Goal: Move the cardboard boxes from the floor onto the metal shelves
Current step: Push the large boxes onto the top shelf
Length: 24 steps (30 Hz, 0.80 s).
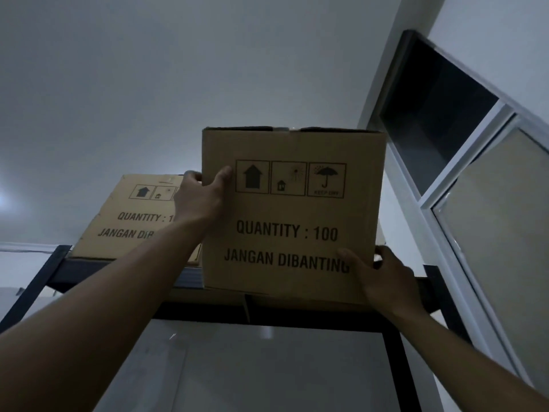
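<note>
Both hands hold a box [292, 215] in the middle of the frame, its bottom at the top shelf [267, 315]. The left hand [198, 197] grips its upper left edge, the right hand [386, 278] its lower right corner. Another box [133, 218] sits at left. Next, I think: push it fully on.

You are looking up into a plain indoor storeroom. A dark metal shelf frame [267, 315] crosses at 6 o'clock, bearing printed cardboard cartons [130, 215] marked with handling symbols and quantity. Bare white ceiling [178, 69] fills 12 o'clock; an aluminium-framed window [463, 162] stands at 3 o'clock.
</note>
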Each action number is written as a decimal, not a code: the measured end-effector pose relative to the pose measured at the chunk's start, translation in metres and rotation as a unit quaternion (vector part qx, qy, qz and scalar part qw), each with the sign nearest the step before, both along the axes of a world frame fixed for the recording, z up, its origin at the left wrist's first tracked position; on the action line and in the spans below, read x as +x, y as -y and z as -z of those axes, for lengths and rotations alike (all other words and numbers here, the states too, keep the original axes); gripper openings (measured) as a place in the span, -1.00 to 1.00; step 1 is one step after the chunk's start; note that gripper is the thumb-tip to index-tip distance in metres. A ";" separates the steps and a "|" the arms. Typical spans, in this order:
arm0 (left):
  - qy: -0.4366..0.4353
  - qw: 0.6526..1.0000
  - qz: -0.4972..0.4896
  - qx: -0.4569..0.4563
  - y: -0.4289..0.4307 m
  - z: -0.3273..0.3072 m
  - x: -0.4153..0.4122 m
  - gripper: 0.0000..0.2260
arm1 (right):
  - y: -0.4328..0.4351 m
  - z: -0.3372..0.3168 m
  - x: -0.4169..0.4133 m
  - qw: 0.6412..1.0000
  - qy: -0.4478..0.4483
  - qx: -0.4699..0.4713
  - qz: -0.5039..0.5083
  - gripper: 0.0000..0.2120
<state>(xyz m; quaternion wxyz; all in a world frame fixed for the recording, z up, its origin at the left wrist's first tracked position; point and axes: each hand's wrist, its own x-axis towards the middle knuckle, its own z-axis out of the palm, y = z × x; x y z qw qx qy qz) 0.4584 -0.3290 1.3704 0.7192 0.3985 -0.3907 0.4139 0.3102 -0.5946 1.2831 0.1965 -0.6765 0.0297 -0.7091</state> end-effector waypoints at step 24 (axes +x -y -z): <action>0.130 0.958 -0.221 0.130 0.030 -0.016 0.094 -0.51 | 0.022 -0.037 0.075 0.997 0.055 0.050 0.031 -0.51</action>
